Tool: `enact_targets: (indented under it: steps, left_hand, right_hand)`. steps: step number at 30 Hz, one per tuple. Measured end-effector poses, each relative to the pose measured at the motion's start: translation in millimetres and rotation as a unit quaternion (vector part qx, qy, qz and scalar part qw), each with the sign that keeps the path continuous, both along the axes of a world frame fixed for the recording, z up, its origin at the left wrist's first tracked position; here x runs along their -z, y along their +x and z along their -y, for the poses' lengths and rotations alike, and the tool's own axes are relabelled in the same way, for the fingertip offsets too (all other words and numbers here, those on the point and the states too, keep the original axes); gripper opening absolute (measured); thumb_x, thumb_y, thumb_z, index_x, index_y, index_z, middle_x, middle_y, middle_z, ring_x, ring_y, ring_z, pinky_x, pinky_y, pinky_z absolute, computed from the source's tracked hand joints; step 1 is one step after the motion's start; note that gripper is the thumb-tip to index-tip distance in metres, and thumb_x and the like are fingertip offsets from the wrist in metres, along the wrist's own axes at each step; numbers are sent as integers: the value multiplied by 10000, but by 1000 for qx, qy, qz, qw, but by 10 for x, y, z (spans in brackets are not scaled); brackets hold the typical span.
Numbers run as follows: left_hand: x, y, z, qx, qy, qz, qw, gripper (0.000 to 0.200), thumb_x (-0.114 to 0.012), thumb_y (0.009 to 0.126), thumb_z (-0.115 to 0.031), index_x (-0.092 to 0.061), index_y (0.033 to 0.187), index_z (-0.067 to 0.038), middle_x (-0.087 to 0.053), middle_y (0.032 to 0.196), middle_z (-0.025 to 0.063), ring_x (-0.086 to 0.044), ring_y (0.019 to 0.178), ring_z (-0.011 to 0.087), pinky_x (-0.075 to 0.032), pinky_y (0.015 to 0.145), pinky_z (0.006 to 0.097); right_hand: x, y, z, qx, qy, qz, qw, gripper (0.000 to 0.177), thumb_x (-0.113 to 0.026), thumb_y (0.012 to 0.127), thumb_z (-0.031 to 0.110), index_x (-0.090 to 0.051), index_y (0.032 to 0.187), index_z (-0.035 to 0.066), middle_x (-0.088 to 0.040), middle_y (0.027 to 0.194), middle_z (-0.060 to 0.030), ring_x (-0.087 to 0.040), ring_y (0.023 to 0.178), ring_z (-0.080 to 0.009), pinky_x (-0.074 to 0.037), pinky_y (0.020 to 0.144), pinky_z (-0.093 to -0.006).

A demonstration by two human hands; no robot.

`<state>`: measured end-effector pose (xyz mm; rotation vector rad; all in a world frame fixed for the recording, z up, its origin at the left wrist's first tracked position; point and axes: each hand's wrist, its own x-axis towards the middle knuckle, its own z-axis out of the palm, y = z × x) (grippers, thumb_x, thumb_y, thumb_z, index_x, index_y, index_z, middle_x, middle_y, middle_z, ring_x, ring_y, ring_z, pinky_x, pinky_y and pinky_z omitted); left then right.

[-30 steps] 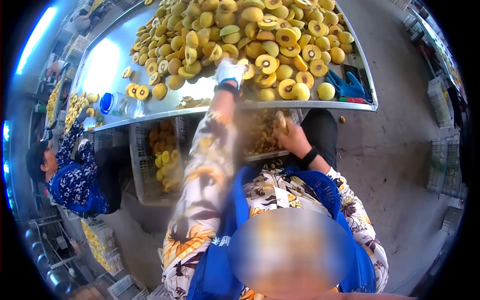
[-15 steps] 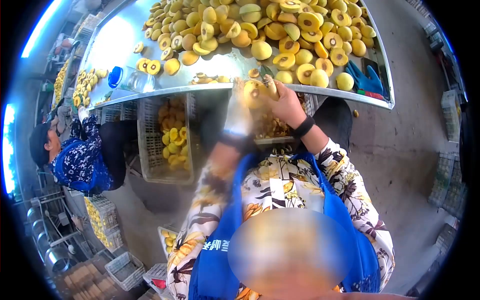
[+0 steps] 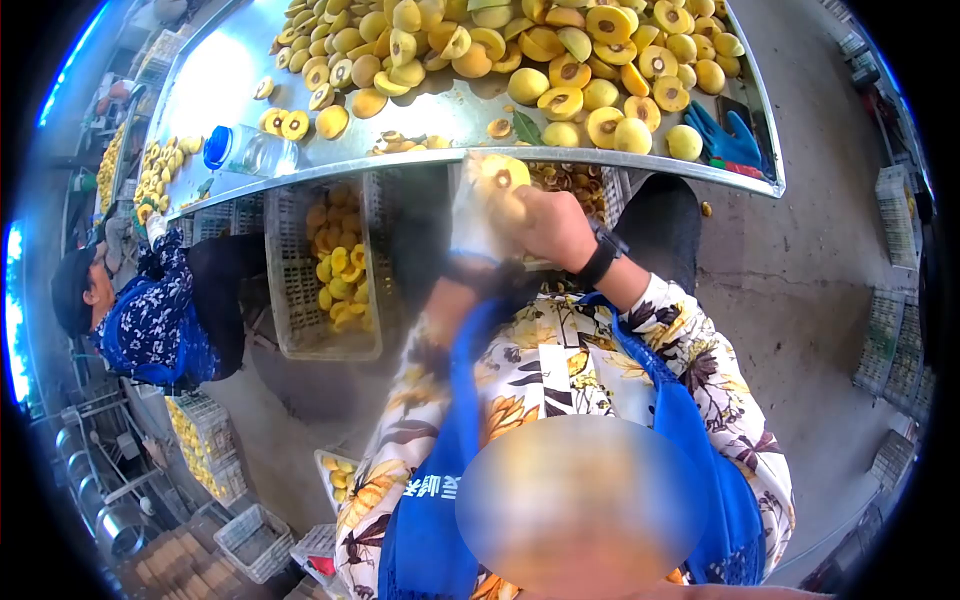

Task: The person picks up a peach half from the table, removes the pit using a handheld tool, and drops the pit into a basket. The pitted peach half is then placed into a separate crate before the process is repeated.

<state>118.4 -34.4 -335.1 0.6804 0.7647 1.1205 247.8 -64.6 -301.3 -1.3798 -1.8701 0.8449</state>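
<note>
Below the front edge of the metal table [image 3: 400, 158], my left hand [image 3: 478, 212], in a white glove, is wrapped round a halved yellow fruit [image 3: 508, 174] whose dark pit faces up. My bare right hand [image 3: 556, 226] is closed against the same fruit from the right. Anything between its fingers is hidden. The glove is smeared by motion. A heap of whole and halved yellow fruit [image 3: 470, 50] lies on the table above my hands. Under the table edge is a crate [image 3: 612, 205] with brown and orange pieces.
A clear bottle with a blue cap [image 3: 250, 150] lies on the table's left. Blue gloves [image 3: 725, 135] lie at its right corner. A crate [image 3: 290, 300] of fruit halves stands left of my legs. A co-worker [image 3: 150, 320] sits at the far left.
The hands have drawn together around the fruit. My right hand has moved down and left, and its fingers have closed in. The view has shifted slightly.
</note>
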Motion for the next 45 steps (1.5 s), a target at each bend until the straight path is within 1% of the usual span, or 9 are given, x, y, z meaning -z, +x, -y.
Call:
enact_targets:
  steps: [1,5,7,17,31,34,38,41,45]
  left_hand:
    - [-43,-17,10,-32,127,-186,974,461,-410,922,-469,-540,1097,-62,-600,1014,89,-580,918,216,-484,805,345]
    - [-501,28,102,-63,-59,-130,988,436,-413,927,-450,-532,1080,-60,-602,985,95,-580,866,216,-487,766,335]
    - [-762,145,105,-133,-242,58,959,376,-375,948,-405,-543,1028,-79,-605,922,81,-579,777,203,-492,694,316]
    - [-11,123,99,-198,75,-191,959,430,-417,949,-390,-504,1151,-20,-575,1035,101,-574,900,185,-494,761,302]
    - [-342,-161,-66,-49,31,-185,981,270,-465,931,-216,-584,1013,13,-617,829,72,-581,718,127,-483,643,257]
    - [-306,41,65,-215,43,-133,967,246,-547,912,-209,-567,1037,2,-618,871,56,-579,750,101,-485,670,223]
    - [17,-38,-57,-181,-29,-114,976,272,-554,899,-284,-567,995,-30,-611,803,82,-586,651,156,-496,582,273]
    - [486,-182,-223,-100,4,-101,990,256,-559,892,-277,-572,940,-26,-611,772,97,-586,617,176,-486,544,262]
    - [-31,-21,-154,-98,-27,-112,988,262,-535,899,-276,-577,898,-18,-610,724,113,-578,560,185,-476,491,262]
  right_hand:
    - [-44,-10,20,37,-87,-30,995,363,-658,763,329,-549,890,7,-596,701,-227,-591,678,-399,-475,603,-425]
    - [59,40,-5,85,-82,-24,993,377,-643,782,336,-531,907,-2,-602,737,-237,-582,705,-421,-471,628,-440]
    - [63,48,47,60,-120,-29,991,352,-632,794,316,-525,900,-3,-604,748,-239,-580,717,-423,-469,634,-451]
    - [312,2,90,20,-89,19,996,262,-541,852,253,-547,899,-5,-580,711,-240,-599,689,-381,-468,626,-432]
    - [414,-31,50,-98,1,66,993,211,-524,852,258,-548,880,50,-551,715,-161,-553,560,-300,-461,527,-384]
    - [29,-108,83,-13,-245,-110,963,270,-552,863,280,-514,851,13,-543,617,-95,-500,413,-175,-404,372,-303]
    - [-201,-117,101,-32,-424,-230,876,231,-587,836,189,-470,898,-1,-525,582,-49,-451,371,-89,-346,317,-226]
    - [-45,-95,133,-47,-428,-240,870,196,-568,832,161,-467,903,8,-527,590,-42,-456,377,-90,-351,317,-227]
    - [-18,-46,122,-62,-447,-291,844,133,-531,833,116,-472,916,31,-516,600,-30,-438,376,-82,-351,319,-222]
